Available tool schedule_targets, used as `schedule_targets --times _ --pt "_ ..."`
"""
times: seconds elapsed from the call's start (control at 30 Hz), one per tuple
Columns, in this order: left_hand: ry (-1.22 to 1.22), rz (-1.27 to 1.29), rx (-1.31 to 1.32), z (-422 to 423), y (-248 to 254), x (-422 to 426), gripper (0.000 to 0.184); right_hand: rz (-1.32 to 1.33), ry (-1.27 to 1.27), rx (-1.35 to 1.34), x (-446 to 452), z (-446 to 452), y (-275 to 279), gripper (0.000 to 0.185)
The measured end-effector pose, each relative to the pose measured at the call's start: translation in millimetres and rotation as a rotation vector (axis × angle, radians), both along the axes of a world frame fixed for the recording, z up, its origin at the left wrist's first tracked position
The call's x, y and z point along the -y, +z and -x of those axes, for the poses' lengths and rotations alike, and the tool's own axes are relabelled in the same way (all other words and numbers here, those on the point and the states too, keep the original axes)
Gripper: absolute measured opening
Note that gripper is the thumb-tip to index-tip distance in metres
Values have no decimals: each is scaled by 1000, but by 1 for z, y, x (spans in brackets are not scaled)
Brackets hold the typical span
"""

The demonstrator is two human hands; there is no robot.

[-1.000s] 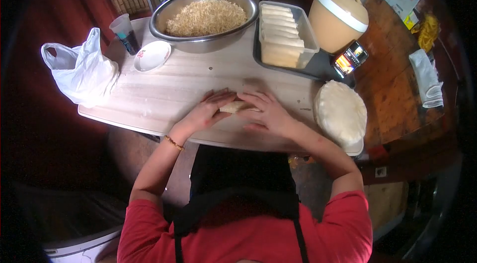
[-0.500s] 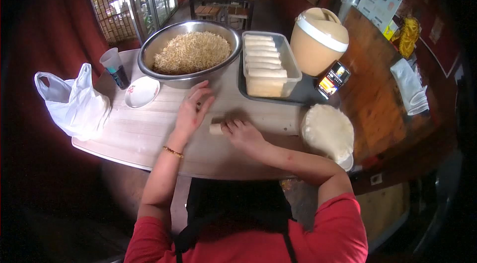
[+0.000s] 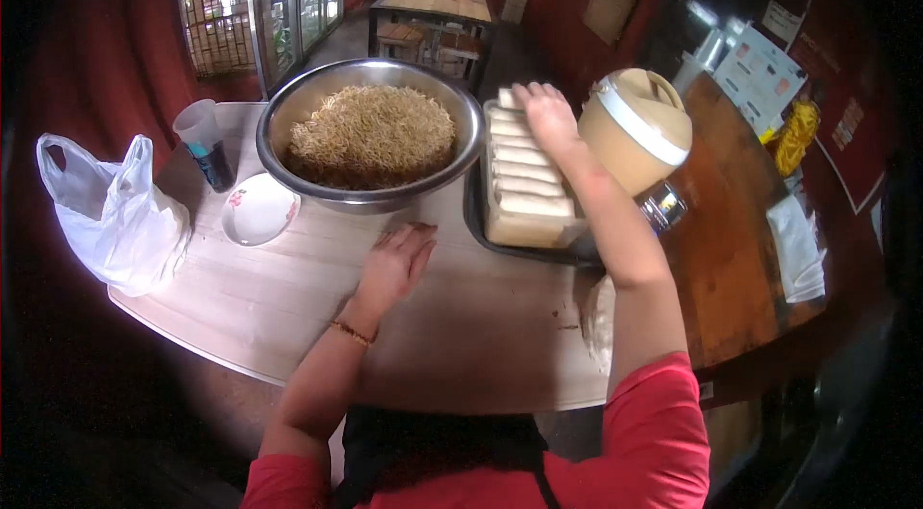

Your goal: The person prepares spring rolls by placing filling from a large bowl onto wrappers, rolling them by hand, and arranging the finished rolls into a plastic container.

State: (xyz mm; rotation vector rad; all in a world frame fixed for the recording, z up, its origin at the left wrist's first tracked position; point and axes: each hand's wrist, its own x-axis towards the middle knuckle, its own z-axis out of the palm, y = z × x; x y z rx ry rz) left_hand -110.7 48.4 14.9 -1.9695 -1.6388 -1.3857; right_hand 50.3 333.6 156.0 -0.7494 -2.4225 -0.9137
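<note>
My right hand (image 3: 550,117) reaches over the far end of a clear plastic container (image 3: 529,232), its fingers on an uncooked spring roll (image 3: 510,99). Several more pale rolls (image 3: 530,188) lie side by side in the container, filling its top layer. My left hand (image 3: 397,264) is over the table just below a large steel bowl (image 3: 279,163), fingers loosely bent, thumb apart, holding nothing. Bean sprout filling (image 3: 377,134) is heaped in that bowl. A stack of round wrappers (image 3: 600,322) is mostly hidden behind my right arm.
Left of the bowl are a small plate (image 3: 260,211), a plastic cup (image 3: 204,144) with dark liquid and a white plastic bag (image 3: 115,216). A dark tray (image 3: 474,211) lies under the container. Beside it stand a tan jug (image 3: 639,134) and a phone (image 3: 663,206).
My right hand has moved from the table up to the container's far end with the spring roll. My left hand has stayed near the bowl. The view has shifted.
</note>
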Motion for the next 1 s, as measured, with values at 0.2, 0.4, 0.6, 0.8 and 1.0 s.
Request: schedule_targets --times 0.2,0.4,0.6,0.8,1.0 --pt "2 100 0 1 -1 0 21 539 20 -111 -59 22 -7 45" --pt "-45 65 24 0 2 2 22 715 103 -87 -69 23 -1 44" --pt "-63 126 20 -1 2 3 22 589 17 -23 -73 25 -1 31" --pt "-43 108 1 0 -2 1 23 761 -45 -21 -68 30 -5 31" --pt "-54 138 23 1 1 2 26 779 -108 71 -65 34 -1 31"
